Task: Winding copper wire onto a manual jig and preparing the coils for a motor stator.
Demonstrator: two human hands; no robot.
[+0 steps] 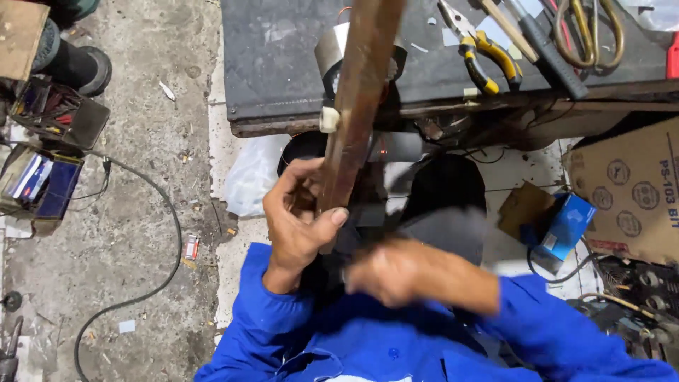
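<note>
From the head camera, a long brown wooden stick [357,106] was held tight by the left hand [300,219], fingers closed round its lower end. The stick pointed up over the dark workbench [283,64]. The right hand [396,272] was blurred just beside it; its grip could not be told. Yellow-handled pliers [484,60] were seen on the bench.

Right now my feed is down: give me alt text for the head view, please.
The left hand grips a long rusty-brown bar that slants up over a dark workbench; the right hand, motion-blurred, is just below it. Yellow-handled pliers and scissors lie on the bench, a black cable on the concrete floor.
</note>
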